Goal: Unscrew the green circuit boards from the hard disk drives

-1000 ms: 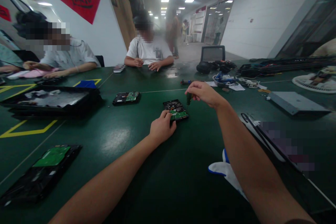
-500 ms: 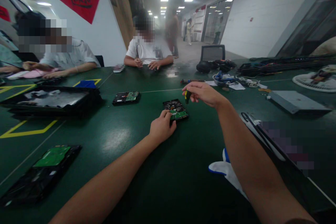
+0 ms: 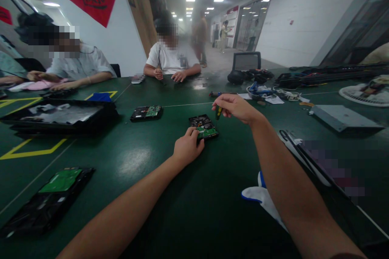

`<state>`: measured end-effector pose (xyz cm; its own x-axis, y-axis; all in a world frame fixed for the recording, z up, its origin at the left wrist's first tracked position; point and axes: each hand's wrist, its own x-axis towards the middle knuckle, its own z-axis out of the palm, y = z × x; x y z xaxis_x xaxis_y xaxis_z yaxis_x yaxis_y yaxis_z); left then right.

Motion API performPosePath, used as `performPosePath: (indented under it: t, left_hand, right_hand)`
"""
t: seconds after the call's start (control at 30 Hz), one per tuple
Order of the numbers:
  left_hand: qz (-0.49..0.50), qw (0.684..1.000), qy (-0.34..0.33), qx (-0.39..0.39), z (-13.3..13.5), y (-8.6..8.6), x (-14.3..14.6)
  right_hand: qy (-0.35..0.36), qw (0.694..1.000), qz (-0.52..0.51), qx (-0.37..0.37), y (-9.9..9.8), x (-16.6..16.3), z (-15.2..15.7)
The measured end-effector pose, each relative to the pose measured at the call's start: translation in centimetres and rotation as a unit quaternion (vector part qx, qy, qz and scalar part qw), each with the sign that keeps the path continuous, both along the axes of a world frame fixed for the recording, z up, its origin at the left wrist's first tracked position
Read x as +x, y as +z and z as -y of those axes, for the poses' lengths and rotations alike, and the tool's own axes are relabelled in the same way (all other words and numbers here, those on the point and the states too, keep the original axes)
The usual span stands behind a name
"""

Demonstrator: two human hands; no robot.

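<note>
A hard drive [image 3: 208, 131] with a green circuit board lies in front of me on the dark green table. Across its near left side rests my left hand [image 3: 189, 147], thumb at the near edge and fingers over the board, holding it. Above the drive's right side, my right hand [image 3: 233, 107] pinches a black and yellow screwdriver [image 3: 218, 112]. The screwdriver stands nearly upright, its thin shaft reaching down to the board's right end; whether the tip sits in a screw is too small to tell.
More hard drives lie at the near left [image 3: 60, 182] and farther off [image 3: 146, 113]. A black tray [image 3: 100, 114] stands left. White-blue gloves [image 3: 264, 198] lie under my right forearm. A metal box [image 3: 346, 118] and cables [image 3: 261, 91] are on the right. Co-workers sit across the table.
The screwdriver has swung more upright, and its shaft now meets the right end of the drive. My right hand has shifted slightly; my left hand stays in place.
</note>
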<state>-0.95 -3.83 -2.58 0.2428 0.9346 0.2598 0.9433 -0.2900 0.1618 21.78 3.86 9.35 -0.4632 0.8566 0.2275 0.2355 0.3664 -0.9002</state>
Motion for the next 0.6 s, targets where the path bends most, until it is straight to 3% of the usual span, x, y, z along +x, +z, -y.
performPosePath:
  t: [0.3,0.6]
  left_hand:
    - [0.012,1.000,-0.004,0.005,0.02,-0.09,-0.13]
    - [0.017,1.000,-0.003,0.003,-0.10,-0.30,-0.07]
  right_hand:
    - [-0.048,0.998,0.010,0.027,-0.40,0.16,-0.55]
    - [-0.022,1.000,-0.003,0.020,-0.64,0.04,-0.52]
